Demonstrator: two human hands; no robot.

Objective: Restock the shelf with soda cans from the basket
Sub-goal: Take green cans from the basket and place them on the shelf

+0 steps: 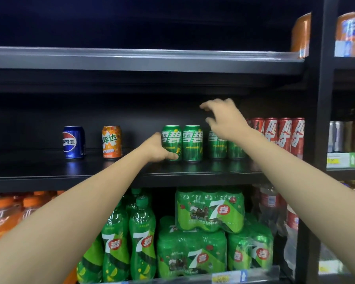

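Observation:
Several green Sprite cans stand in a row on the middle black shelf [90,169]. My left hand [157,148] grips the leftmost green can [172,140], which stands upright on the shelf. My right hand [223,117] hovers open above the green cans [217,144] further right, fingers spread, holding nothing. A blue Pepsi can [73,142] and an orange soda can [111,141] stand apart at the left. Red cola cans [279,134] fill the right end. The basket is out of view.
The shelf above [131,58] is nearly bare, with an orange pack [300,35] at its right end. Below are orange bottles [12,214], green 7-Up bottles [129,238] and shrink-wrapped 7-Up packs [209,210]. A black upright post [322,99] borders the bay on the right.

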